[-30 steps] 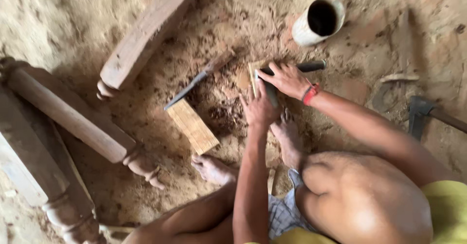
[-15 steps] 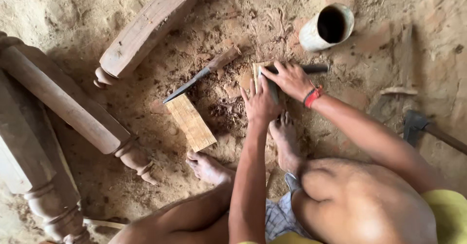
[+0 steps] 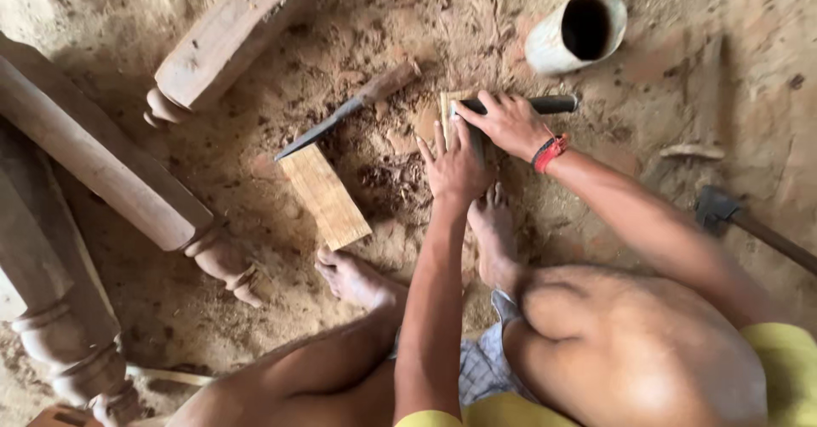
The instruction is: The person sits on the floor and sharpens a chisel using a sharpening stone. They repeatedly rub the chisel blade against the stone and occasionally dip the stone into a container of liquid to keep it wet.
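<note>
My right hand (image 3: pixel 509 123) is closed around a dark-handled tool (image 3: pixel 545 103), its handle sticking out to the right past my knuckles; I take it for a chisel or knife, though the working end is hidden under my fingers. My left hand (image 3: pixel 455 167) lies flat and open, fingers spread, pressing down a small piece of pale wood (image 3: pixel 446 108) on the dirt floor (image 3: pixel 647 78), just ahead of my right foot (image 3: pixel 492 231). Only an edge of that piece shows, so I cannot tell how much is cut. Chips and shavings around it suggest the carving is well begun, not finished. To the left lie a second wood-handled blade (image 3: pixel 349 110) and a flat wooden block (image 3: pixel 323 195), both untouched. Beyond them rest turned wooden legs (image 3: pixel 102 171); a pale cylinder (image 3: pixel 579 31) lies above.
</note>
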